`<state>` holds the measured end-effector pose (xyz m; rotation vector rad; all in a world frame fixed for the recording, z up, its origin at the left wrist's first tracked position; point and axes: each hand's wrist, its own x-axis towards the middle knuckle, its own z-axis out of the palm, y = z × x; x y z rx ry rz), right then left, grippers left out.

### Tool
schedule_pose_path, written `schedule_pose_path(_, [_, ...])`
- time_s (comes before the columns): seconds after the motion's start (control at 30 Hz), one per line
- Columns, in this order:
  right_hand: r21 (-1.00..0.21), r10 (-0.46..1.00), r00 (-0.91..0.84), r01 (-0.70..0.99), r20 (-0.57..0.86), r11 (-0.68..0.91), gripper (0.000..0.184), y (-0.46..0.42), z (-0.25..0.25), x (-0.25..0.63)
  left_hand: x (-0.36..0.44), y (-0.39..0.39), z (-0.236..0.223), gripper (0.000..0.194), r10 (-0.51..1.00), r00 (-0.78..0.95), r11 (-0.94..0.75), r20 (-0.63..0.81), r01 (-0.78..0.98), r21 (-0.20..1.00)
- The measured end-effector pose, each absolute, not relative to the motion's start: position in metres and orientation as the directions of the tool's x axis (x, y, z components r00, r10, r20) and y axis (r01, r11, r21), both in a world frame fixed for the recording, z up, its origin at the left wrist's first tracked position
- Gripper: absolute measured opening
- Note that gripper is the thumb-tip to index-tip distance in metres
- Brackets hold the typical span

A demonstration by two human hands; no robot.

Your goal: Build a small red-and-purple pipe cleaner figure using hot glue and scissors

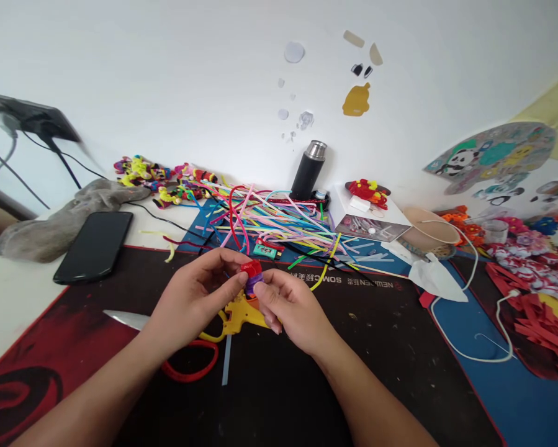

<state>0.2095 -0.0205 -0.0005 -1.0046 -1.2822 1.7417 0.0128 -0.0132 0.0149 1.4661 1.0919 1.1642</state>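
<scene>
A small red and purple pipe-cleaner piece [254, 280] is pinched between my two hands above the dark mat. My left hand [203, 297] grips its red upper side with thumb and fingers. On the purple lower side, my right hand [285, 303] presses with its thumb. Directly below both hands lies a yellow glue gun [241, 316], partly covered by them. A clear bluish glue stick [227, 360] sticks out toward me beside it. Red-handled scissors [192, 372] rest under my left wrist, their blade pointing left.
Loose colourful pipe cleaners [269, 217] are heaped behind my hands, near a black thermos [309, 169] and a white box [369, 214]. A phone [95, 247] lies left. Finished pipe-cleaner figures [167, 180] stand by the wall. At right are a white cable [474, 359] and red strips [539, 326].
</scene>
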Motion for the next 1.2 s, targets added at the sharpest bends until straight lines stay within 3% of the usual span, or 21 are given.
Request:
schedule_pose_path(0.17, [-0.985, 0.914, -0.379, -0.026, -0.146, -0.168, 0.046, -0.023, -0.001, 0.21, 0.011, -0.009, 0.013, 0.021, 0.969, 0.205, -0.151, 0.136, 0.057, 0.987])
schedule_pose_path(0.47, [-0.984, 0.927, -0.349, 0.153, -0.138, -0.089, 0.036, -0.022, -0.005, 0.212, 0.005, -0.007, 0.01, 0.043, 0.97, 0.243, -0.065, 0.025, 0.157, 0.985])
schedule_pose_path(0.77, [-0.99, 0.913, -0.384, 0.085, -0.137, -0.113, 0.04, -0.026, -0.005, 0.206, 0.014, -0.012, 0.013, 0.036, 0.981, 0.14, -0.169, 0.135, 0.273, 0.947])
schedule_pose_path(1.2, [-0.905, 0.921, -0.387, 0.407, -0.043, 0.128, 0.046, -0.023, -0.001, 0.213, -0.006, -0.003, 0.011, 0.042, 0.923, 0.383, -0.155, 0.047, 0.254, 0.955])
